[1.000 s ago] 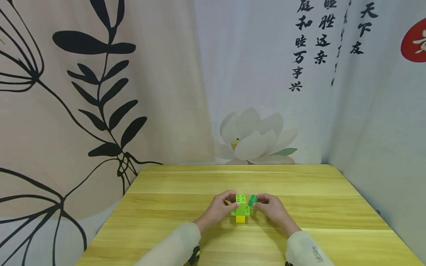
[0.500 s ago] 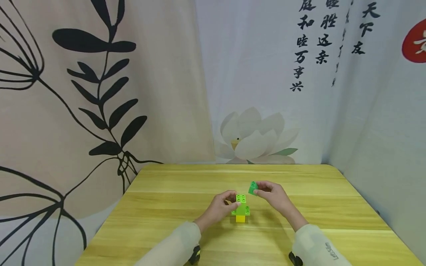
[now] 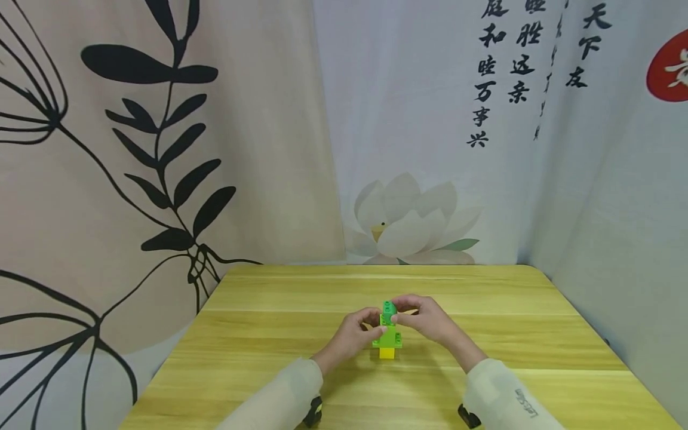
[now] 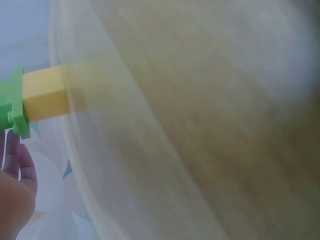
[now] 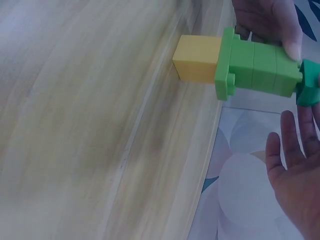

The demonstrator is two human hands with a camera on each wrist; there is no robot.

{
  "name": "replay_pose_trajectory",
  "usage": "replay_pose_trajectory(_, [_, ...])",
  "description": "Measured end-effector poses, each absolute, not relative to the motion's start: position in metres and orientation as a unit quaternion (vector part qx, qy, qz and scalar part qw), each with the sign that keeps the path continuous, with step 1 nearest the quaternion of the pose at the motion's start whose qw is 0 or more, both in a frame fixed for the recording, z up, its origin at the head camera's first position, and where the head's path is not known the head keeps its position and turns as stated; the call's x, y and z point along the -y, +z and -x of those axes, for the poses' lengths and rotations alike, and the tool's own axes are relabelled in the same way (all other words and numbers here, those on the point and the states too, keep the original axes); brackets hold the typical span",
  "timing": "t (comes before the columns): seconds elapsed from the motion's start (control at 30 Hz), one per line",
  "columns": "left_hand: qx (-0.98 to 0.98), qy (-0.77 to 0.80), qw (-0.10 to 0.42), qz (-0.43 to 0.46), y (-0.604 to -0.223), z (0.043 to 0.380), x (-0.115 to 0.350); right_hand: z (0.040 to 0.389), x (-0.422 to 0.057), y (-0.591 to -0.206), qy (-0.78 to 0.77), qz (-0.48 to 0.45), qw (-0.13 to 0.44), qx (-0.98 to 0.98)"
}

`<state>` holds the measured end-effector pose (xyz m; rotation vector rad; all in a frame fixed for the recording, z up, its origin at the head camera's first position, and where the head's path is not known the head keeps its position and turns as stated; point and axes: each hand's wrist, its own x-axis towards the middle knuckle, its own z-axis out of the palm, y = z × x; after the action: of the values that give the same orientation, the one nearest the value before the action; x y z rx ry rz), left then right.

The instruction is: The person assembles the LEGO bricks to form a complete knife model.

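Observation:
A toy building-brick stack stands upright on the table. At its foot is a yellow brick (image 3: 387, 353), also seen in the left wrist view as a yellow brick (image 4: 46, 92). Above it sit a wider light green plate (image 5: 223, 65) and several light green bricks (image 5: 260, 67). My left hand (image 3: 350, 338) holds the light green part from the left, thumb in front and fingers behind. My right hand (image 3: 430, 319) pinches a small darker green brick (image 3: 389, 310) right at the top of the stack. In the right wrist view, that green brick (image 5: 309, 82) meets the top studs slightly tilted.
The wooden table (image 3: 269, 334) extends around the stack on all sides. Behind it hangs a curtain (image 3: 279, 131) printed with dark leaves, a lotus and writing. Pale sleeves (image 3: 290, 388) cover both forearms.
My right hand has raised the darker green brick from beside the stack, then brought it left onto the stack's top. My left hand keeps its hold in the same place.

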<state>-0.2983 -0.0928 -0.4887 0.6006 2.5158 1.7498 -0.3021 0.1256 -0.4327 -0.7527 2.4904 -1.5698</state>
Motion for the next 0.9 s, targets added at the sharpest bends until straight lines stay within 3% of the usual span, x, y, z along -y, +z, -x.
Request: replay_pose_trajectory(0.9, [-0.811,0.549,0.005,-0.2,-0.4859,0.2958,0.0957,0.2995,-0.1203,-0.4285,-0.468,0.254,0.042,-0.846])
